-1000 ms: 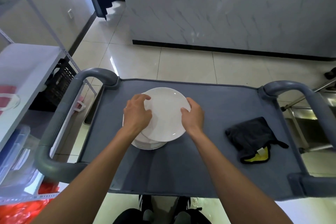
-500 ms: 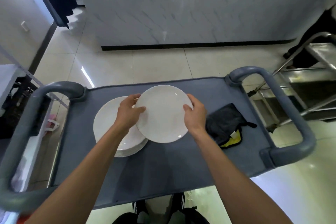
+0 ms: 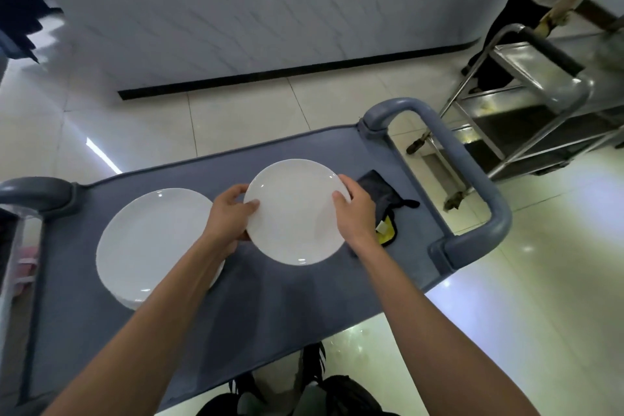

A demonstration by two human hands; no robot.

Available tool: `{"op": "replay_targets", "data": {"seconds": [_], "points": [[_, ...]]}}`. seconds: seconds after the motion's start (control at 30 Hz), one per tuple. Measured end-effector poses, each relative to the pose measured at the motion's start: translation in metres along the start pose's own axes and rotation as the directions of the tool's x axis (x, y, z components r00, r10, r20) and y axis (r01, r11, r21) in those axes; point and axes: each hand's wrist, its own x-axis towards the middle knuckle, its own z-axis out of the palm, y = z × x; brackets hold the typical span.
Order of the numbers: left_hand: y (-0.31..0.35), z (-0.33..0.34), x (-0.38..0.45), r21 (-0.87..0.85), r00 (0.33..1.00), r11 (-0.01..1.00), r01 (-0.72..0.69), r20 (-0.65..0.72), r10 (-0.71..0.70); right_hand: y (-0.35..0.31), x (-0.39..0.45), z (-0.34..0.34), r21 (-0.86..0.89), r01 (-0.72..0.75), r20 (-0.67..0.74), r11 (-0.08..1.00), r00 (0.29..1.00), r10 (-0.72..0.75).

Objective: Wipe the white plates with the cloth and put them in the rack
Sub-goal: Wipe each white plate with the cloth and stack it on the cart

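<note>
Both hands hold one white plate above the grey cart top: the left hand grips its left rim, thumb on the upper face and fingers curled round the edge, and the right hand pinches the right rim in the same way. The plate is roughly level, to the right of the stack of white plates that rests on the cart, and apart from it. The dark cloth with the yellow underside lies on the cart just beside the right hand, partly hidden behind it. No plate rack can be recognised with certainty in this view; only a steel trolley stands at the far right, with another person beside it. I judge that the wiping is not yet begun, since the cloth is not in a hand. The risk from here is at the moment when the right hand lets go to take the cloth: the glazed plate would then hang from one rim grip only, and it could tilt, slip and fall on the tiled floor or knock against the stack. A firmer hold under the plate would reduce this.
</note>
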Motion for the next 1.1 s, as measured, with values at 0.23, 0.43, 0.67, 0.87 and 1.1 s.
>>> {"op": "replay_targets", "data": {"seconds": [0.23,0.43,0.67,0.87,1.1], "points": [[-0.008,0.018,-0.003,-0.007,0.995,1.000,-0.026,-0.098,0.025,0.055,0.016,-0.021,-0.166,-0.037,-0.056,0.985,0.998,0.029],[-0.013,0.027,0.000,0.017,0.989,0.999,-0.037,-0.144,0.039,0.090,0.031,-0.027,-0.620,0.042,0.167,0.784,0.983,0.079],[-0.017,0.033,0.006,-0.011,0.984,1.000,0.000,-0.176,-0.002,0.097,0.054,-0.024,-0.778,0.120,0.335,0.617,0.910,0.245],[-0.019,0.034,0.007,-0.086,0.978,0.996,0.038,-0.200,-0.055,0.096,0.047,-0.017,-0.803,0.139,0.282,0.580,0.945,0.165],[-0.018,0.033,0.005,-0.099,0.979,0.994,0.047,-0.192,-0.065,0.104,0.038,-0.024,-0.679,0.124,0.241,0.723,0.968,0.061]]}}
